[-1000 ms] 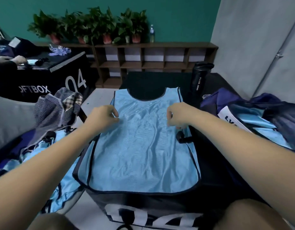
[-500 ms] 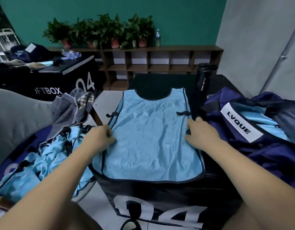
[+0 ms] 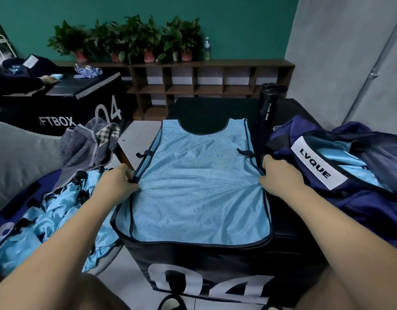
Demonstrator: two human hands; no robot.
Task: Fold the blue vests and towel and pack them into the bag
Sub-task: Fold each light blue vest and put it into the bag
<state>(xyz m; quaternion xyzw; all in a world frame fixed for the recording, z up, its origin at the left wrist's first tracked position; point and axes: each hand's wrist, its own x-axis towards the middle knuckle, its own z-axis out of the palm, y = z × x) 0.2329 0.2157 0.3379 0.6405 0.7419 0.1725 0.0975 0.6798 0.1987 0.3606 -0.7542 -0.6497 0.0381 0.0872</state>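
Observation:
A light blue vest point(image 3: 199, 186) with dark trim lies flat on top of a black box point(image 3: 215, 271) marked 04. My left hand point(image 3: 117, 183) pinches the vest's left edge about halfway down. My right hand point(image 3: 280, 177) grips the right edge at the same height. A navy bag point(image 3: 349, 175) with a white LVQUE label sits to the right, blue cloth showing inside it. Several crumpled blue vests point(image 3: 43, 222) are heaped at the left. A striped grey towel point(image 3: 88, 146) lies beyond that heap.
A black sport bottle point(image 3: 269, 106) stands at the box's far right corner, close to the bag. A second black box point(image 3: 59, 101) is at the far left, with another person's hand on it. A wooden shelf point(image 3: 204, 86) with potted plants lines the green wall.
Both hands slid from the vest's upper chest outward and down to its side edges. The view shifted, bringing the bag and the vest heap further into view.

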